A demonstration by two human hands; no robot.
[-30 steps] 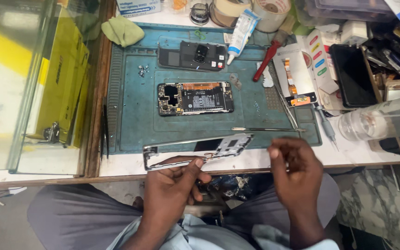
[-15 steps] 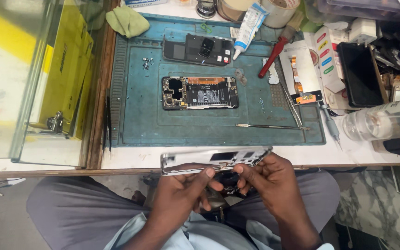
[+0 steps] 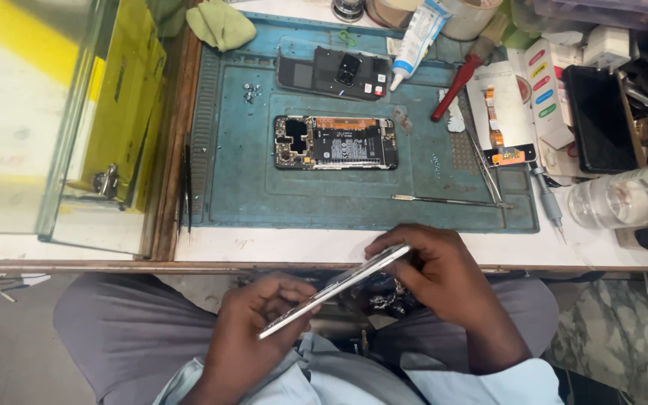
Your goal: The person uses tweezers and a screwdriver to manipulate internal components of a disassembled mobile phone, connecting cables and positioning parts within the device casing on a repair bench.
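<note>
- The counter [image 3: 279,244] is white, with a big teal work mat [image 3: 264,187] covering most of it and a glass case [image 3: 39,120] off to the left.
- On the mat there's an opened phone [image 3: 337,142] with its board and battery showing, and just above it a dark back cover [image 3: 333,73] lying flat.
- The main piece is a silvery phone frame [image 3: 335,289], held tilted over the lap, just in front of the counter edge and not touching it.
- Right hand [image 3: 444,281] has its fingers clamped on the upper end of the frame.
- Left hand [image 3: 256,337] has its fingers closed around the lower end, thumb on top.
- A red-handled brush [image 3: 465,79] and a white glue tube [image 3: 416,39] sit near the mat's top right.
- A thin metal pry tool [image 3: 448,201] lies along the mat's front edge, and black tweezers [image 3: 187,184] lie just left of the mat.
- A little pile of tiny screws [image 3: 250,92] sits near the top left of the mat.
</note>
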